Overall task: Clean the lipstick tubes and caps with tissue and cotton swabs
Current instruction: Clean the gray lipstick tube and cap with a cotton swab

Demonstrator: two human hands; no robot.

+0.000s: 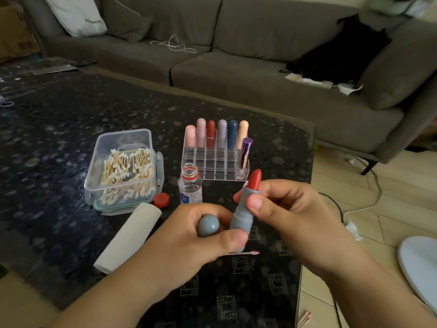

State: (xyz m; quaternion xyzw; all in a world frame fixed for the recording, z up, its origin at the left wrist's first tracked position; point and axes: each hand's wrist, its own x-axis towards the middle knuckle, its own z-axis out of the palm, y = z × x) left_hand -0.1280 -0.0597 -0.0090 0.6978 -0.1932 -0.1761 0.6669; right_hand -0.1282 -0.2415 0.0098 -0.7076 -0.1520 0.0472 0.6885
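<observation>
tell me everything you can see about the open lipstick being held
The lipstick has a matte grey-blue tube, seemingly plastic, with a stepped collar, and a red stick wound out at the top. It is uncapped and tilts up to the right above the table. The right hand pinches its upper part; the left hand holds its base and its rounded cap.

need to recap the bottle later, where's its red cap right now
In the head view the red cap lies on the table left of the open bottle, between the cotton swab box and the tissue roll.
</observation>
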